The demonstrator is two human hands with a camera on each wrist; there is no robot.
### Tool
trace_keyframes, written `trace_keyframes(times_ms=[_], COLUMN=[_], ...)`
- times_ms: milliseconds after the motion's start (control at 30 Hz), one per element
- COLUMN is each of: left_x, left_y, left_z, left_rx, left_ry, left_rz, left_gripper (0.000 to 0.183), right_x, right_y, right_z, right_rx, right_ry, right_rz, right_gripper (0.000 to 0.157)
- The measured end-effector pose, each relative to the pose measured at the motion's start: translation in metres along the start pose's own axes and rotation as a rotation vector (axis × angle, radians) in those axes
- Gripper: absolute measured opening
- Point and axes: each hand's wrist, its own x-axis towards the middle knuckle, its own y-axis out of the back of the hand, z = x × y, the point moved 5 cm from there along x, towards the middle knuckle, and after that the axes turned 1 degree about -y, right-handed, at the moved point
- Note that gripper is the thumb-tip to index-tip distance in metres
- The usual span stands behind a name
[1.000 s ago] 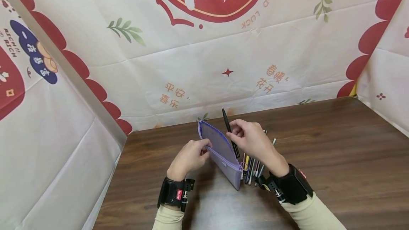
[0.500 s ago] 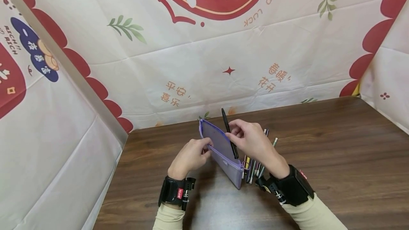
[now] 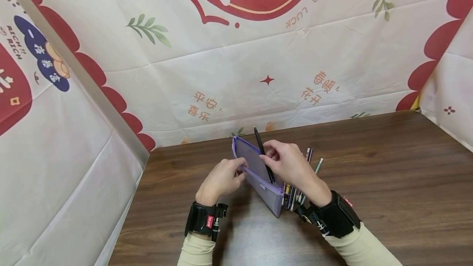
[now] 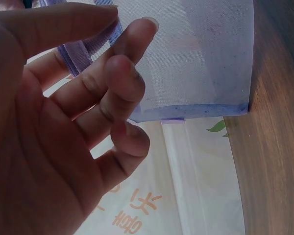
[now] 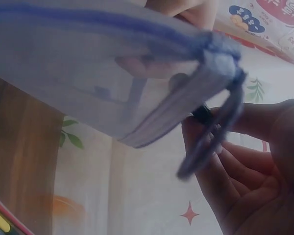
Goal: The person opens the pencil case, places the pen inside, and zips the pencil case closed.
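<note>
A purple mesh zip pencil case (image 3: 264, 192) stands on its edge with its mouth unzipped. At the near rim my left hand (image 3: 221, 179) pinches the zip edge between thumb and forefinger, the other fingers loosely bent in the left wrist view. My right hand (image 3: 290, 162) pinches a black pen (image 3: 259, 139) at mid-length. The pen leans steeply, and its lower end is over the case's opening. In the right wrist view the mesh wall (image 5: 63, 63) and a zip-pull loop (image 5: 198, 154) partly cover the pen. Behind the case the left hand's fingers show through.
Several pencils and pens (image 3: 293, 196) lie in a bundle on the brown wooden table (image 3: 388, 175), right of the case and partly under my right hand. White printed cloth (image 3: 236, 65) hangs behind the table, with more cloth at both sides.
The pen and my right hand have shifted slightly left over the pencil case. My left hand keeps its pinch on the rim, and the head view has tilted slightly.
</note>
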Motion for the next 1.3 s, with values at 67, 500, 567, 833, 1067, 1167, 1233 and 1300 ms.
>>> trace_keyframes(times_ms=[67,500,567,833,1067,1167,1233,1300], left_x=[0.000,0.002,0.002,0.001,0.001,0.001,0.001,0.001], left_y=[0.000,-0.001,-0.001,-0.002,-0.001,0.000,-0.001,0.000], left_z=[0.000,-0.001,-0.002,-0.003,-0.002,-0.003,-0.003,-0.004], left_rx=[-0.002,-0.007,-0.007,-0.013,-0.009,-0.010,-0.011,-0.014], left_ry=[0.008,0.015,0.016,0.017,0.010,0.012,0.017,0.024], left_rz=[-0.008,-0.017,-0.019,-0.022,-0.013,-0.014,-0.017,-0.020], left_gripper=[0.011,0.013,0.013,0.011,0.010,0.011,0.010,0.010], right_x=[0.000,0.000,0.000,-0.001,-0.002,-0.002,-0.002,-0.002], right_y=[-0.002,-0.009,-0.010,-0.012,-0.014,-0.014,-0.014,-0.012], right_z=[0.000,0.001,0.001,0.001,0.000,0.000,0.001,0.001], right_rx=[0.002,-0.013,-0.015,-0.033,-0.035,-0.039,-0.040,-0.035], right_ry=[-0.008,-0.003,0.001,0.003,-0.009,-0.012,-0.014,-0.016], right_rz=[-0.013,-0.061,-0.067,-0.069,-0.104,-0.108,-0.107,-0.107], right_gripper=[0.023,0.022,0.022,0.021,0.020,0.021,0.021,0.021])
